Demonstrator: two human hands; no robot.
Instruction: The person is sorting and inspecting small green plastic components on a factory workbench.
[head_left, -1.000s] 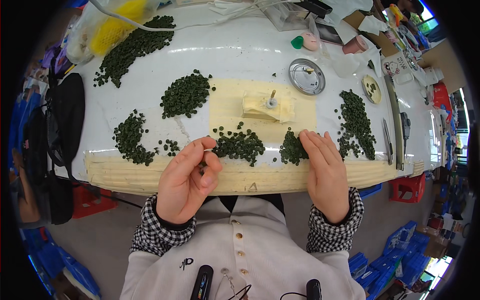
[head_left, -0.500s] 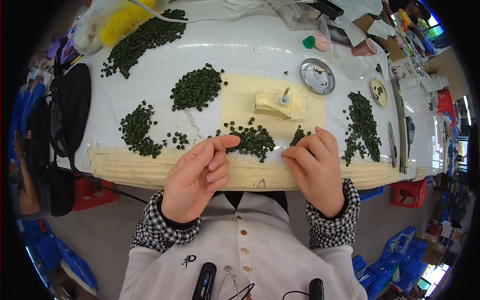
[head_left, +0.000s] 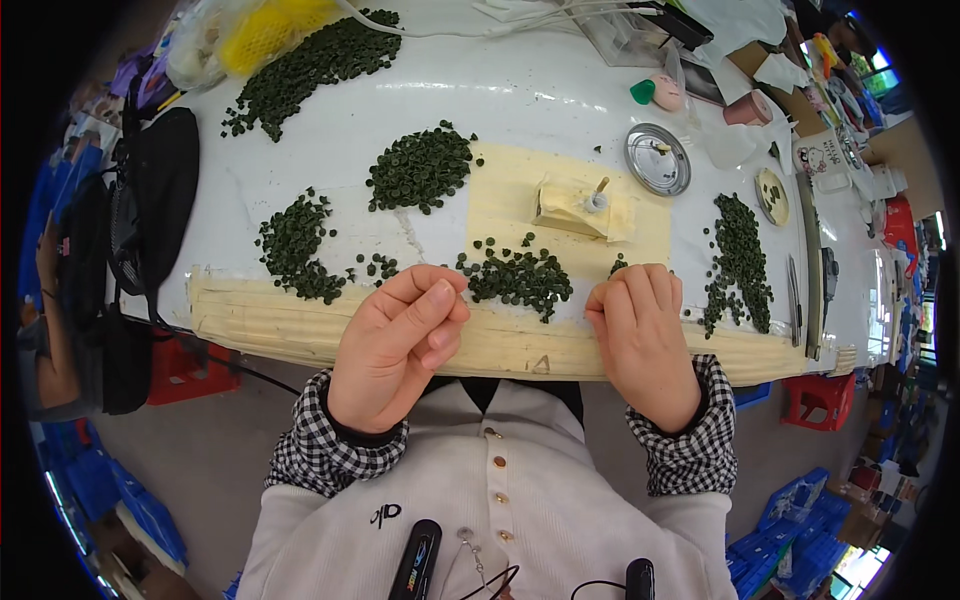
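My left hand (head_left: 398,345) hovers at the table's front edge, thumb and forefinger pinched together. Anything between those fingertips is too small or hidden to make out. To its right, my right hand (head_left: 648,340) has its fingers curled down and pressed together; what they hold, if anything, is out of sight. Between and just beyond both hands lies a loose heap of small round dark green pieces (head_left: 520,282). Farther back, a tape-wrapped block (head_left: 570,210) with an upright pin (head_left: 600,190) in a pale collar rests on a yellowish sheet (head_left: 500,180).
More dark green heaps lie at the left (head_left: 292,245), centre (head_left: 420,165), far left (head_left: 310,70) and right (head_left: 738,260). A round metal lid (head_left: 657,160), a small dish (head_left: 772,196) and tweezers (head_left: 794,300) are at the right. A black bag (head_left: 165,200) hangs at the left edge.
My left forefinger has bent in from pointing outward to meet the thumb. My right hand's fingers have curled more tightly downward. The whole view has shifted slightly.
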